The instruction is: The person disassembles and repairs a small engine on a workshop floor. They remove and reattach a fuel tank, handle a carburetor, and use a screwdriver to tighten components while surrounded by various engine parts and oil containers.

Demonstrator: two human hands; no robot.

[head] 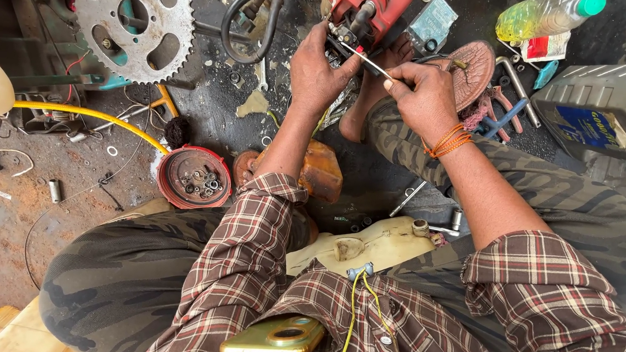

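My left hand [320, 66] grips the lower edge of a small red engine unit [367, 5] on the oily floor. My right hand [425, 97], with orange threads round the wrist, pinches a thin metal screwdriver [363, 58] whose tip points into the engine's dark fittings by my left fingers. My bare foot [368, 91] rests under the hands, beside a brown sandal [476, 71]. Plaid sleeves and camouflage trousers fill the lower view.
A large chain sprocket [133, 19] lies at the upper left. A red round lid [194, 178] holds several small nuts and washers. A yellow hose [91, 115], a plastic bottle [545, 15], a grey oil can [616, 110], pliers [500, 112], a cream tank [367, 246] and a phone [274, 338] surround me.
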